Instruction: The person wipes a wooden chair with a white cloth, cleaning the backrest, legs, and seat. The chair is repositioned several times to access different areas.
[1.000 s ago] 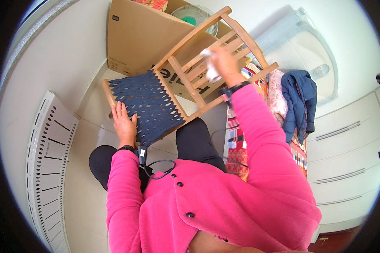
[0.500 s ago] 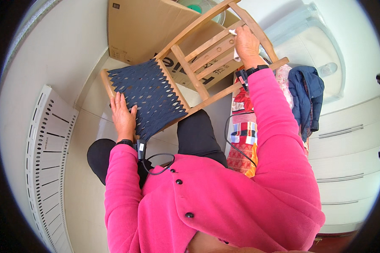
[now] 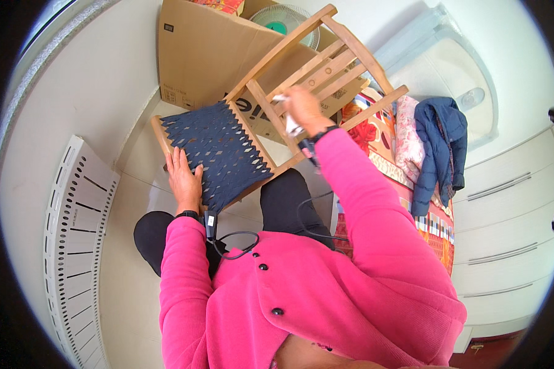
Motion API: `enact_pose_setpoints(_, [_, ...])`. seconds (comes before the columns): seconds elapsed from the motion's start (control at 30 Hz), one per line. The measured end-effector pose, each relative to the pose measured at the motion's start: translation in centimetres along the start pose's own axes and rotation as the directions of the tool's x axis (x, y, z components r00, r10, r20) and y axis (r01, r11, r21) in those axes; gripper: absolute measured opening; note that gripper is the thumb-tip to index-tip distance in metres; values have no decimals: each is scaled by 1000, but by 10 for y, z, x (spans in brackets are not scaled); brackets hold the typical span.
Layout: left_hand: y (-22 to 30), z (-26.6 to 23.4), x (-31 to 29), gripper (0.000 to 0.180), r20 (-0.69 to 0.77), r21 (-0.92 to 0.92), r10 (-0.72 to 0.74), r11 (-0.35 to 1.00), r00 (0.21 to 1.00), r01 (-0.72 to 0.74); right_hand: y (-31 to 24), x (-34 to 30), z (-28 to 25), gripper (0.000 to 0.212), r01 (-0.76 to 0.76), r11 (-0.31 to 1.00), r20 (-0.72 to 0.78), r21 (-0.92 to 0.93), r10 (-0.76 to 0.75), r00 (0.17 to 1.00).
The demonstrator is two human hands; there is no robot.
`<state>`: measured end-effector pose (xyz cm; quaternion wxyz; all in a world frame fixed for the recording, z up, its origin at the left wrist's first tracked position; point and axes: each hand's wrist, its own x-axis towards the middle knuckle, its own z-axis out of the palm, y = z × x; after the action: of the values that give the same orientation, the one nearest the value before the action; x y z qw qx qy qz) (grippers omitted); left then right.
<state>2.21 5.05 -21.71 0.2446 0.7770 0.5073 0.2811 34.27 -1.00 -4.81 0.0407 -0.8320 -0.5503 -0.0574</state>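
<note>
A wooden chair (image 3: 380, 69) with a slatted back lies tilted before me, its seat (image 3: 218, 154) woven from dark blue straps. My left hand (image 3: 184, 179) lies on the seat's near left edge, fingers stretched out over the webbing and thumb apart. A crumpled white cloth (image 3: 293, 127) shows under and beside my right hand (image 3: 304, 107), whose fingers are closed on it. That hand is at the seat end of the back slats (image 3: 329, 71), close to the lower crossbar (image 3: 266, 101). The right hand partly hides the slats behind it.
Behind the chair stands a large cardboard box (image 3: 194, 58), with a fan (image 3: 283, 27) beyond it. To the right, a dark blue jacket (image 3: 438, 141) lies on patterned bedding (image 3: 375, 132). White drawers (image 3: 511, 215) stand at the far right; a white slotted panel (image 3: 80, 246) is at left.
My right hand has moved with the cloth along the slats, from the top end of the chair back leftward and down toward the seat. My left hand stays on the seat edge.
</note>
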Motion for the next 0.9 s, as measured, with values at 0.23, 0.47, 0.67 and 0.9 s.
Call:
enact_pose_setpoints(0.23, [-8,9,0,66,-41,53,51,997,998,-49,75,2,-165,18,-122,958,-468,-261,-15,883])
enact_pose_setpoints(0.47, [-5,7,0,64,-3,21,22,1000,1000,-22,84,-2,-89,13,-81,950,-392,-302,-46,919])
enact_pose_setpoints(0.67, [-6,7,0,65,-23,57,46,997,999,-44,1,-32,52,17,-90,995,-101,-52,85,991])
enact_pose_setpoints(0.9, [-7,8,0,68,-19,78,-2,997,1000,3,-4,-34,40,20,32,894,112,447,-92,990])
